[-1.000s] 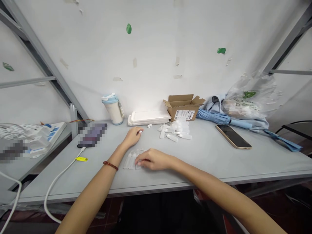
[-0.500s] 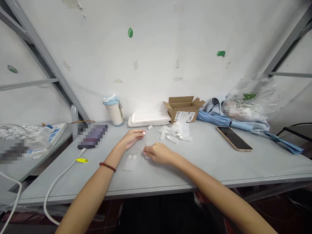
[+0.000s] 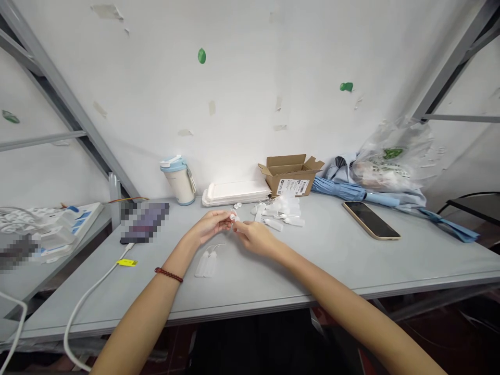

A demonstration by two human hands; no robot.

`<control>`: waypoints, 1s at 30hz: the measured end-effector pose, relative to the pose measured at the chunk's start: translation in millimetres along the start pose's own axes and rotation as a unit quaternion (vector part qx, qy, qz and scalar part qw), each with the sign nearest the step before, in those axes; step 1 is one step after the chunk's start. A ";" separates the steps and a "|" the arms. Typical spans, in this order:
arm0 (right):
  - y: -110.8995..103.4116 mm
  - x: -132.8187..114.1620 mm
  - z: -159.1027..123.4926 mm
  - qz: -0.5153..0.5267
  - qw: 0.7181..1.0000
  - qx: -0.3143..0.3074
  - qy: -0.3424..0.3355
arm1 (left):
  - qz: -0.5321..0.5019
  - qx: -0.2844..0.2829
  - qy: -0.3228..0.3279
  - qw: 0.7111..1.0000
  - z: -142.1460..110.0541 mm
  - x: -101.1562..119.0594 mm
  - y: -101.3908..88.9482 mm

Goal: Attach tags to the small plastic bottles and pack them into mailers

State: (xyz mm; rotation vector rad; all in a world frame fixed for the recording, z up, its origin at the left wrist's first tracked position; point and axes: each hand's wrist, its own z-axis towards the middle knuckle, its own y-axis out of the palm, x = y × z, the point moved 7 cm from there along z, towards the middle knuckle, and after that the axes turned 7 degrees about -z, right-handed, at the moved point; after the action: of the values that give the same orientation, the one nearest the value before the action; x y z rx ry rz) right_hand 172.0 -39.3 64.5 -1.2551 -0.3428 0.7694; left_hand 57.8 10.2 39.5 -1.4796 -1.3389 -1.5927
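Observation:
My left hand (image 3: 213, 226) is closed, pinching a small white round piece (image 3: 233, 216) between thumb and fingertips. My right hand (image 3: 255, 237) meets it from the right, its fingers pinched at the same spot. Most of what the right fingers hold is hidden; it seems to be a small translucent plastic piece. Below the hands, two flat translucent plastic pieces (image 3: 206, 264) with narrow necks and thin strings lie side by side on the grey table (image 3: 312, 265). Two more white round pieces (image 3: 236, 205) rest just beyond my fingertips.
Behind my right hand lies a pile of similar translucent pieces (image 3: 287, 208), by an open cardboard box (image 3: 292, 174). White flat trays (image 3: 238, 191) and a blue-lidded cup (image 3: 178, 179) stand along the wall. A phone (image 3: 371, 220) and blue umbrella (image 3: 339, 188) lie right; a cable (image 3: 94, 291) runs left.
My right hand has moved up and away from me to my left hand. The translucent piece that lay under its fingers is gone from that spot. The left hand keeps its white round piece.

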 end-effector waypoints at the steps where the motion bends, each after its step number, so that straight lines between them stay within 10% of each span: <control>1: -0.2 0.7 0.1 0.005 1.000 0.002 -0.001 | 0.004 0.003 0.002 1.000 -0.2 0.3 -0.1; 30: -16.2 39.9 6.5 0.156 0.983 0.099 -0.002 | 0.059 0.043 0.004 0.997 2.6 -4.6 -4.7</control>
State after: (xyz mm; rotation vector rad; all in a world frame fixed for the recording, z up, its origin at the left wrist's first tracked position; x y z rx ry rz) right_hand 201.6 -9.0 74.9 -1.1302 -0.0689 1.0468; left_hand 55.6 13.2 33.4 -1.4711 -1.2752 -1.4460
